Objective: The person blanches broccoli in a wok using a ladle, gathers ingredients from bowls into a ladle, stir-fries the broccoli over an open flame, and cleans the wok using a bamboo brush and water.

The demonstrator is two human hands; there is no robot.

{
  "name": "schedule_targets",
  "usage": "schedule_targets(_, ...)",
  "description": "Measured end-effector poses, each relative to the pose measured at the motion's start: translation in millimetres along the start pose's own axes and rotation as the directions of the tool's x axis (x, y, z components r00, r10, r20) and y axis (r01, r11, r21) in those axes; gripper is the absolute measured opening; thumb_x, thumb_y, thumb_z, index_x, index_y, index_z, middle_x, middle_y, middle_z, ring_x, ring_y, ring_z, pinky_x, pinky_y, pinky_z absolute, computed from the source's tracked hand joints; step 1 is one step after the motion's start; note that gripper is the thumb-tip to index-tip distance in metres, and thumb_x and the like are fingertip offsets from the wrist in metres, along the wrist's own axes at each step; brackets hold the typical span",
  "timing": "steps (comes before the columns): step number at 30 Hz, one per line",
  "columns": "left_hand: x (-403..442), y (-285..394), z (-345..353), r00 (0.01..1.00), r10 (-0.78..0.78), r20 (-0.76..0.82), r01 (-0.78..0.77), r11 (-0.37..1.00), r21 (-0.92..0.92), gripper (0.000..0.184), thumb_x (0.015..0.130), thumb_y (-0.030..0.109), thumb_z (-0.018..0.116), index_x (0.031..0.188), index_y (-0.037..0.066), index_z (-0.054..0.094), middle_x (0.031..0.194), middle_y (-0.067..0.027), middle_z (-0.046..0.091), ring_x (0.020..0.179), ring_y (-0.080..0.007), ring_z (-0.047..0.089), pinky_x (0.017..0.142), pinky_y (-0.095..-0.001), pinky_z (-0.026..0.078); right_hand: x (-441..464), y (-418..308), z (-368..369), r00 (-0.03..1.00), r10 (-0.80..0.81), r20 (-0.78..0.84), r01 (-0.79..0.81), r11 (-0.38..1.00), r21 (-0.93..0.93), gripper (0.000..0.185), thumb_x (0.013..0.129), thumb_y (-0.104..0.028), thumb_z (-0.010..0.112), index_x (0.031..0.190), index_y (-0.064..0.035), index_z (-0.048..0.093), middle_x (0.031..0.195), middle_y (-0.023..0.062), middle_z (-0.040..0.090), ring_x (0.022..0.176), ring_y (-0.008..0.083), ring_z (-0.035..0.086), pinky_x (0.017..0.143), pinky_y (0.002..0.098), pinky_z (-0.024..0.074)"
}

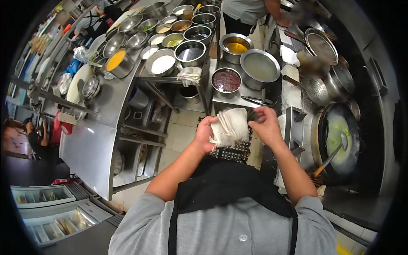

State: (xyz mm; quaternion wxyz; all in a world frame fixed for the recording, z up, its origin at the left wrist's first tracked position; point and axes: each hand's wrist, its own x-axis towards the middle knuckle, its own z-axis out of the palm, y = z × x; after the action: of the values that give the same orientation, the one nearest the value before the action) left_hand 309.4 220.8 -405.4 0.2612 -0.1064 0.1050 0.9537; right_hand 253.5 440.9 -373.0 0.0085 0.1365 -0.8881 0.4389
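My left hand (205,135) grips a folded off-white cloth (230,126) from its left side, held up in front of my black apron (229,176). The cloth lies in several layers, with frayed edges hanging at its lower left. Close to the cloth's right edge is my right hand (267,126), fingers loosely curled and thumb apart from them. Whether its fingertips touch the cloth is hard to see. On the right, a wok (340,158) holds pale greenish liquid, and a ladle (333,158) with a wooden handle rests in it.
Ahead stand a pot of dark red food (226,80), a pot of cloudy liquid (260,67) and a pot of yellow liquid (236,46). Several metal bowls crowd the left counter (91,138). A perforated skimmer (316,90) lies beside the stove. Another person (245,15) stands beyond.
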Motion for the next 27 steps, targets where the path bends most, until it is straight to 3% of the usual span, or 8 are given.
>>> schedule_targets(2,2,-4,1,0.999,0.027,-0.029,-0.026,0.998,0.056,0.053,0.086,0.031,0.042,0.126,-0.002,0.051,0.122,-0.0194,0.058,0.110,-0.0351,0.058,0.100,-0.0479,0.041,3,-17,14,0.921,0.155,0.357,-0.288,0.888,0.358,0.047,0.072,-0.025,0.078,0.107,0.0018,0.062,0.097,0.0116,0.062,0.078,0.0162,0.058,0.073,0.0291,0.0498)
schedule_targets(7,5,-12,21,0.976,0.160,-0.150,-0.120,0.961,0.248,0.053,0.088,0.032,0.039,0.128,-0.001,0.050,0.127,-0.0164,0.056,0.115,-0.0325,0.055,0.102,-0.0461,0.040,-2,-15,55,0.994,-0.088,-0.063,0.091,0.995,0.044,0.031,0.085,-0.020,0.060,0.104,0.0049,0.058,0.094,0.0233,0.062,0.081,0.0388,0.063,0.074,0.0398,0.0497)
schedule_targets(10,-13,15,20,0.980,0.133,-0.151,-0.079,0.945,0.318,0.054,0.087,0.032,0.040,0.129,-0.001,0.049,0.127,-0.0167,0.056,0.115,-0.0317,0.055,0.102,-0.0456,0.040,16,-19,40,0.976,0.172,-0.132,-0.134,0.958,0.255,0.025,0.089,-0.020,0.056,0.095,0.0038,0.056,0.084,0.0235,0.062,0.080,0.0406,0.062,0.071,0.0417,0.0477)
schedule_targets(14,-40,50,-29,0.865,0.159,-0.475,-0.047,0.970,0.239,0.048,0.092,0.036,0.042,0.118,-0.003,0.054,0.114,-0.0165,0.063,0.098,-0.0301,0.064,0.087,-0.0460,0.051,44,-25,5,0.956,0.042,-0.290,-0.009,0.993,0.114,0.026,0.091,-0.022,0.053,0.088,0.0038,0.054,0.076,0.0239,0.058,0.066,0.0360,0.054,0.065,0.0424,0.0443)
schedule_targets(20,-53,71,-98,0.667,0.568,-0.483,-0.072,0.694,0.716,0.029,0.093,0.027,0.058,0.098,-0.002,0.061,0.093,-0.0140,0.067,0.074,-0.0237,0.066,0.069,-0.0383,0.055,51,-28,8,0.991,0.079,-0.107,-0.089,0.991,-0.098,0.032,0.089,-0.027,0.058,0.079,0.0037,0.055,0.072,0.0242,0.057,0.066,0.0340,0.055,0.064,0.0423,0.0436)
schedule_targets(23,-74,93,-76,0.636,0.572,-0.518,0.080,0.619,0.782,0.036,0.091,0.029,0.061,0.094,-0.006,0.063,0.088,-0.0136,0.068,0.071,-0.0205,0.067,0.057,-0.0346,0.053,43,-29,23,0.961,0.254,-0.105,-0.242,0.963,0.117,0.032,0.093,-0.026,0.056,0.077,0.0022,0.056,0.067,0.0051,0.056,0.066,0.0115,0.045,0.060,0.0333,0.0414)
schedule_targets(24,-77,99,-76,0.636,0.583,-0.506,0.040,0.629,0.776,0.036,0.091,0.029,0.061,0.094,-0.006,0.063,0.088,-0.0136,0.068,0.071,-0.0205,0.067,0.057,-0.0346,0.053,46,-14,25,0.930,0.358,-0.088,-0.345,0.929,0.133,0.041,0.093,-0.031,0.057,0.105,0.0081,0.058,0.090,0.0089,0.064,0.082,0.0147,0.057,0.073,0.0302,0.0467)
schedule_targets(27,-86,115,-72,0.886,0.373,-0.277,-0.189,0.833,0.520,0.046,0.092,0.039,0.056,0.110,-0.003,0.061,0.100,-0.0170,0.067,0.087,-0.0251,0.068,0.078,-0.0372,0.054,49,0,24,0.883,0.467,0.052,-0.438,0.779,0.449,0.034,0.093,-0.028,0.057,0.107,0.0034,0.059,0.092,0.0098,0.065,0.082,0.0180,0.061,0.074,0.0321,0.0477)
